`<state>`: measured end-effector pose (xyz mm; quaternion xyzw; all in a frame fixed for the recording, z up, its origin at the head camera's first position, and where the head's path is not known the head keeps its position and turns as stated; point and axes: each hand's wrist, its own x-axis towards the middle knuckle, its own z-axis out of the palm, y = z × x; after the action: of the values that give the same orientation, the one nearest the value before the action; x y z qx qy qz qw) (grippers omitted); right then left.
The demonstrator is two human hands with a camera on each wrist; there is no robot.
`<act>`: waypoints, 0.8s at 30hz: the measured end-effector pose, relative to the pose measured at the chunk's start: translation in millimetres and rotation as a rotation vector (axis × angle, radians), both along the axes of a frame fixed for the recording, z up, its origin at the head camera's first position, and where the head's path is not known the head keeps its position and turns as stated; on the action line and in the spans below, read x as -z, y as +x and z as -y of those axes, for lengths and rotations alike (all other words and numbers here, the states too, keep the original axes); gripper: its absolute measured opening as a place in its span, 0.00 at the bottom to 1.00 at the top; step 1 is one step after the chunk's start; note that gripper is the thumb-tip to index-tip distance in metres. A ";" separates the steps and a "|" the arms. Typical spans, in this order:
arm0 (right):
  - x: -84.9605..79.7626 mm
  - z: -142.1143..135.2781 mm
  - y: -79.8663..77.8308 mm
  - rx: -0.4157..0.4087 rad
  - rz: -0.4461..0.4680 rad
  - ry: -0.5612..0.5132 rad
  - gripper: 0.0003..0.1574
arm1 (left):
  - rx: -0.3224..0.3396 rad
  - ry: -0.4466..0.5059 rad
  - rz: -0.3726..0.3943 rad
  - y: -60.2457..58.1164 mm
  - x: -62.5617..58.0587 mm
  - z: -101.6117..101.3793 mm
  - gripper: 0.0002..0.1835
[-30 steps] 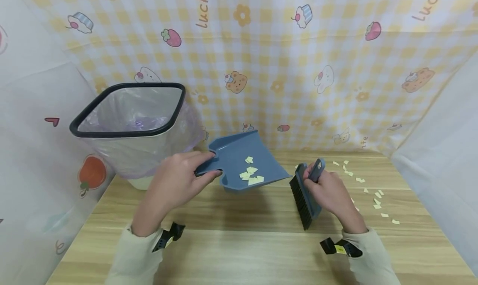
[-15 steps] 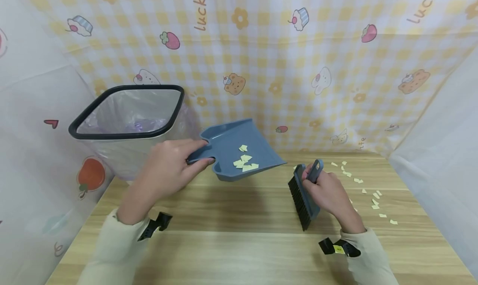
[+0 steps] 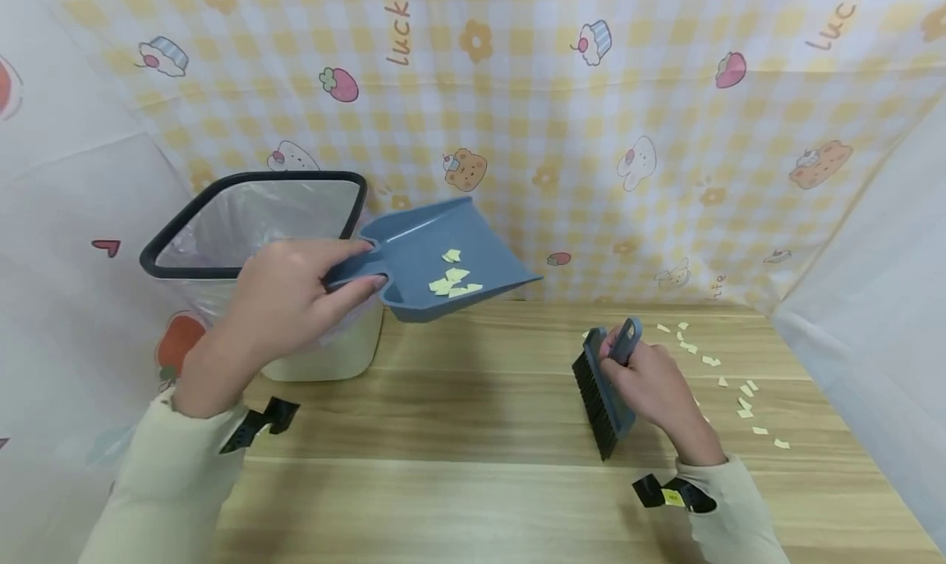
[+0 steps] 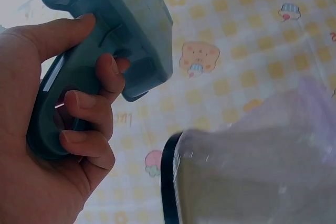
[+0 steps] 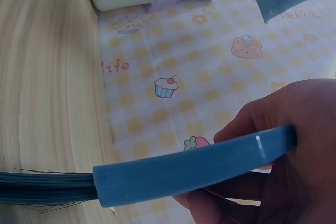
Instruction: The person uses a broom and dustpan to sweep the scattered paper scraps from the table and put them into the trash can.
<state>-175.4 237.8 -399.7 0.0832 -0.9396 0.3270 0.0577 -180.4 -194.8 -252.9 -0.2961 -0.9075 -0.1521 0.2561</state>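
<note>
My left hand (image 3: 291, 297) grips the short handle of a blue dustpan (image 3: 466, 244), raised above the table beside the bin. Several pale yellow paper scraps (image 3: 454, 278) lie in the pan. In the left wrist view, fingers (image 4: 86, 103) curl round the dustpan's handle, and the bin's rim is just below. My right hand (image 3: 654, 379) holds a blue hand brush (image 3: 608, 387) with dark bristles, low over the table at the right. The right wrist view shows the brush (image 5: 184, 166) edge-on in the hand.
A bin (image 3: 336, 355) with a black rim (image 3: 222, 272) and a clear liner stands at the back left. More paper scraps (image 3: 745, 404) are scattered on the wooden table (image 3: 473, 498) at the right. A checked cloth (image 3: 517, 96) hangs behind.
My left hand has lifted the dustpan and carried it left toward the bin, with the scraps still in it. The right hand and brush have stayed nearly still.
</note>
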 end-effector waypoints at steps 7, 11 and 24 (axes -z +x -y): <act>1.4 -0.2 0.3 0.001 -0.008 0.002 0.04 | -0.027 0.016 -0.037 -8.8 -11.9 25.8 0.22; 1.3 0.0 0.3 0.000 -0.011 0.001 0.04 | -0.058 0.010 -0.019 -14.3 -16.4 41.4 0.21; 2.1 1.4 0.5 -0.004 -0.020 -0.006 0.05 | -0.195 -0.011 0.065 -31.9 -27.7 91.1 0.22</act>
<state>-174.9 236.4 -401.8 0.0883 -0.9378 0.3291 0.0667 -212.3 -285.9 -225.2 -0.2026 -0.9407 -0.1310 0.2385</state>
